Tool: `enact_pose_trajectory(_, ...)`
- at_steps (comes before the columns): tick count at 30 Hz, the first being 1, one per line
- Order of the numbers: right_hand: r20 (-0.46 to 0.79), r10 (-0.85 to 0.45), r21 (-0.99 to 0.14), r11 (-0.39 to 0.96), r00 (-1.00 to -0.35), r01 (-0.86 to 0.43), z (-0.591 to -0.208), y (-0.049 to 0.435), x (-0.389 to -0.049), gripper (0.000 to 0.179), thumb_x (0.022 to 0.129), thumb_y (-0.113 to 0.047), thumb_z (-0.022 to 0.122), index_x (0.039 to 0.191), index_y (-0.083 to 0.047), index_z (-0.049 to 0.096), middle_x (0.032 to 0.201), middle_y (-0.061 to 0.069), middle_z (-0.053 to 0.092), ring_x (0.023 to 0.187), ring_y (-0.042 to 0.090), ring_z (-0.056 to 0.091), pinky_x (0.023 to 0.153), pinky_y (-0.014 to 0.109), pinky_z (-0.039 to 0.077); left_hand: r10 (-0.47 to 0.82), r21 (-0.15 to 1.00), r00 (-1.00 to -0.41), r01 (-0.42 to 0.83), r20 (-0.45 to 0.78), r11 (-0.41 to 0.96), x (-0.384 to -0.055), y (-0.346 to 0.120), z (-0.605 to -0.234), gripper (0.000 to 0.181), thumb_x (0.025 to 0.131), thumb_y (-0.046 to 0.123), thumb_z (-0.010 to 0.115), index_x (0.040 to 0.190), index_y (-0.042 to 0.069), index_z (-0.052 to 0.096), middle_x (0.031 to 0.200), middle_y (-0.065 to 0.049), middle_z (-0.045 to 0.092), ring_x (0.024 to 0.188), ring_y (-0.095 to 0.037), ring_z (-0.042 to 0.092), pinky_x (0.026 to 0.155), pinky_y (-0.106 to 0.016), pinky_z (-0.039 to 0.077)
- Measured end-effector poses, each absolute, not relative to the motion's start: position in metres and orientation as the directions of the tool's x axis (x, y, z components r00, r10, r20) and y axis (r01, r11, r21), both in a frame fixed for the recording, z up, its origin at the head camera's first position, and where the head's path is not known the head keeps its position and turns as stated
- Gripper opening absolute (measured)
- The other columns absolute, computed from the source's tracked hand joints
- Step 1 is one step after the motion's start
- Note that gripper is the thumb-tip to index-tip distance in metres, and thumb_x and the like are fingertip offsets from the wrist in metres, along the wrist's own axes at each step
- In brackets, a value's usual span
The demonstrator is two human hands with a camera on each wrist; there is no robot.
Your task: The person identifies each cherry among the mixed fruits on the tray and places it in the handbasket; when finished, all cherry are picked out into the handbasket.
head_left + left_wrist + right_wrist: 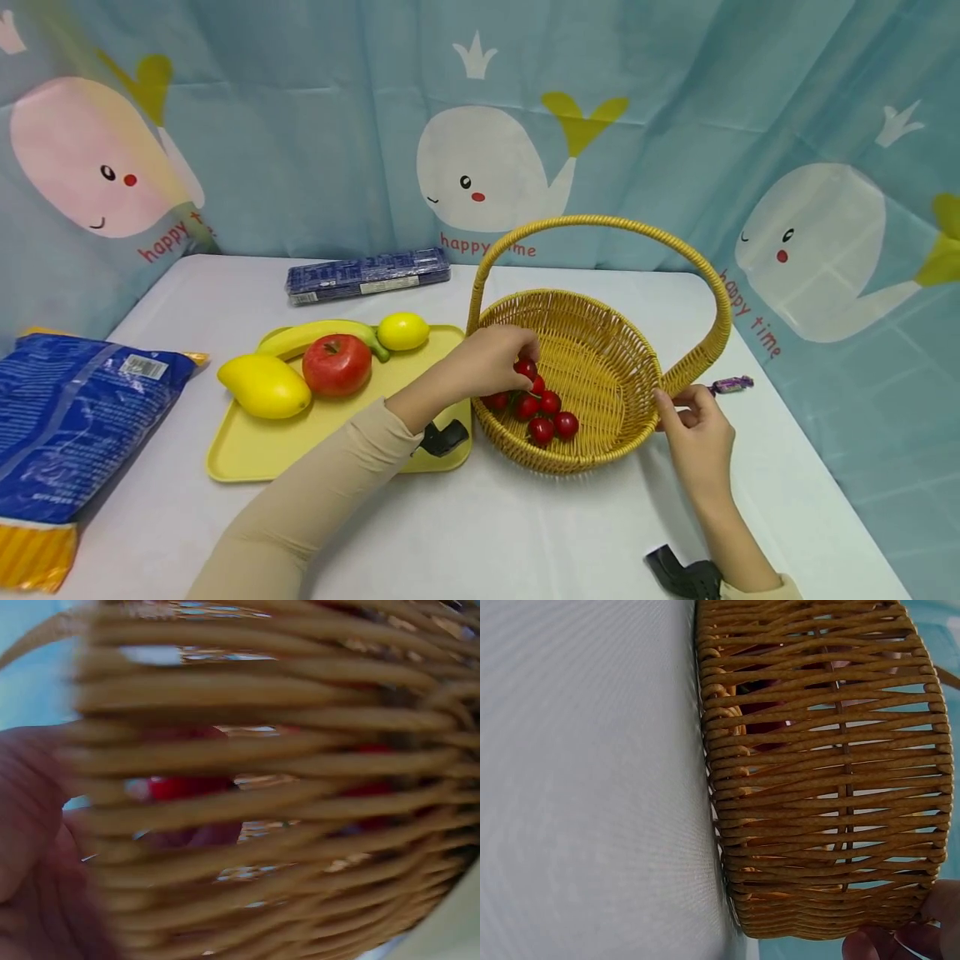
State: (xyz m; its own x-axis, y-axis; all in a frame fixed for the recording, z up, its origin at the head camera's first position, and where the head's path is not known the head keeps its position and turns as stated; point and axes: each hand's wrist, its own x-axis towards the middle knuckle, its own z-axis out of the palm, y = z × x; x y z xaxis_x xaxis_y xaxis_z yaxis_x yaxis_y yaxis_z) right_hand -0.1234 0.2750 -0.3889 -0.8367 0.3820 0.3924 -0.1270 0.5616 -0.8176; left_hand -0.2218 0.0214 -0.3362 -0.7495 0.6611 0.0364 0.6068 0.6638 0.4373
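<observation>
A yellow wicker basket (600, 367) with a tall arched handle stands on the table, holding several red cherries (551, 403) at its left side. My left hand (491, 358) reaches over the basket's left rim and pinches a cherry (525, 368) among the others. Through the weave in the left wrist view, the red of a cherry (191, 787) shows by the fingers. At the right rim, near the handle's base, my right hand (701, 446) grips the basket between thumb and fingers. The right wrist view shows those fingers at the rim of the basket wall (832, 787).
A yellow tray (247, 454) left of the basket bears a banana (311, 335), a red apple (337, 365), a mango (264, 386) and a lemon (403, 331). Behind lies a blue packet (367, 275). A blue bag (82, 425) is far left, a purple-wrapped candy (731, 384) right.
</observation>
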Motion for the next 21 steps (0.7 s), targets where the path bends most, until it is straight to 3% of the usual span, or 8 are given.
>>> enact_pose_trajectory(8, 0.391, 0.385, -0.816, 0.565, -0.836, -0.122, -0.401, 0.283, -0.129, 0.017, 0.085, -0.015, 0.066, 0.095, -0.002, 0.059, 0.078, -0.012, 0.058, 0.051, 0.007, 0.059, 0.051, 0.014, 0.044, 0.623, 0.3, -0.781, 0.585, -0.044, 0.754, -0.226, 0.027, -0.352, 0.03, 0.076, 0.033, 0.075, 0.094, 0.015, 0.059, 0.083, 0.004, 0.058, 0.072, -0.012, 0.052, 0.062, -0.027, 0.043)
enact_pose_trajectory(16, 0.375, 0.393, -0.809, 0.581, -0.839, -0.09, -0.405, 0.286, -0.127, 0.02, 0.086, -0.017, 0.065, 0.096, -0.002, 0.059, 0.079, -0.008, 0.059, 0.052, 0.008, 0.06, 0.05, 0.014, 0.043, 0.623, 0.259, -0.781, 0.595, -0.038, 0.761, -0.213, 0.025, -0.347, 0.04, 0.079, 0.035, 0.072, 0.111, 0.015, 0.062, 0.101, 0.001, 0.064, 0.08, -0.012, 0.055, 0.065, -0.029, 0.046)
enact_pose_trajectory(18, 0.386, 0.402, -0.796, 0.6, -0.83, -0.079, -0.405, 0.286, -0.126, 0.027, 0.087, -0.018, 0.065, 0.107, -0.002, 0.055, 0.083, -0.006, 0.06, 0.06, 0.004, 0.059, 0.053, 0.012, 0.043, 0.62, 0.256, -0.785, 0.596, -0.012, 0.761, -0.205, 0.019, -0.344, 0.039, 0.08, 0.036, 0.071, 0.112, 0.016, 0.061, 0.103, 0.001, 0.064, 0.083, -0.012, 0.056, 0.067, -0.03, 0.047)
enact_pose_trajectory(21, 0.448, 0.427, -0.785, 0.609, -0.786, -0.117, -0.4, 0.284, -0.121, 0.045, 0.086, -0.013, 0.064, 0.125, -0.006, 0.044, 0.102, -0.009, 0.055, 0.085, 0.002, 0.055, 0.066, 0.011, 0.041, 0.601, 0.264, -0.798, 0.589, 0.043, 0.764, -0.193, 0.006, -0.336, 0.036, 0.082, 0.036, 0.069, 0.112, 0.019, 0.061, 0.106, 0.003, 0.063, 0.09, -0.013, 0.058, 0.072, -0.031, 0.048)
